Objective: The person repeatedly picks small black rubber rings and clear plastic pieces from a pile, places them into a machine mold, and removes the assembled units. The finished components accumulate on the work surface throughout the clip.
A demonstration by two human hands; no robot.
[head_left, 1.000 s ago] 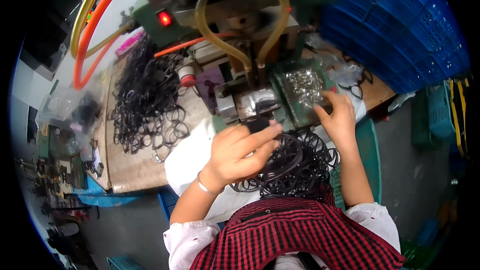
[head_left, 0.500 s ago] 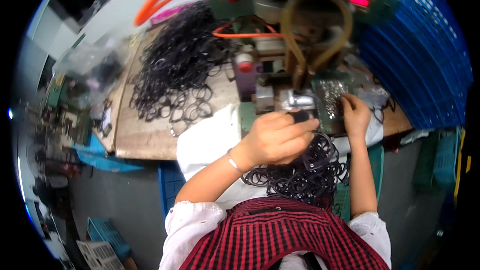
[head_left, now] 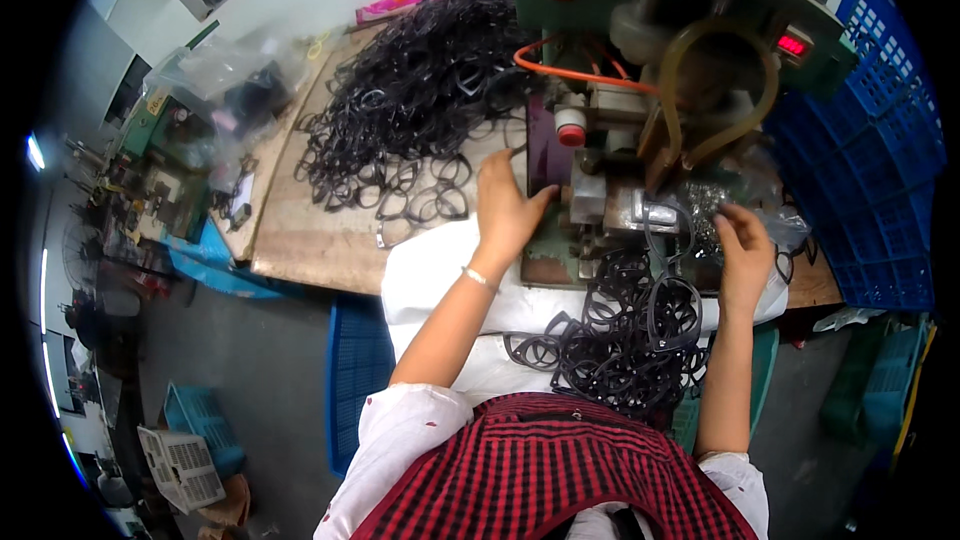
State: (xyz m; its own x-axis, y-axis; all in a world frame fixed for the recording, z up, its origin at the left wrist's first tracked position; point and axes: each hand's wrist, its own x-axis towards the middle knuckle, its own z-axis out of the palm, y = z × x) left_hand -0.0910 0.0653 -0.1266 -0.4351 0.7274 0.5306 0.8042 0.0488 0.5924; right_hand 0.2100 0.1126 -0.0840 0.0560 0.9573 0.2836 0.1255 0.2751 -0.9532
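My left hand point(head_left: 506, 208) is up at the left side of the machine, thumb and fingers apart and nothing visible in them. Its fingertips are near a big heap of black eyeglass frames point(head_left: 410, 90). My right hand point(head_left: 748, 252) hovers at the small shiny metal parts point(head_left: 708, 202) right of the machine's fixture, thumb and forefinger pinched together. Whatever is between those fingertips is too small to make out. A black eyeglass frame point(head_left: 690, 232) hangs at the metal fixture point(head_left: 648, 208). More black frames point(head_left: 620, 360) lie piled in front of me.
The green machine point(head_left: 560, 30) has a lit red switch, a red-capped button point(head_left: 571, 133) and a looped yellowish hose point(head_left: 772, 70). Blue crates point(head_left: 850, 160) stand at the right. White cloth point(head_left: 430, 275) covers the table's front edge. A plastic bag point(head_left: 240, 80) lies far left.
My left hand has moved from in front of the fixture, where it held something dark, leftward to the machine's side, and has opened. My right hand remains by the metal parts. The view has shifted.
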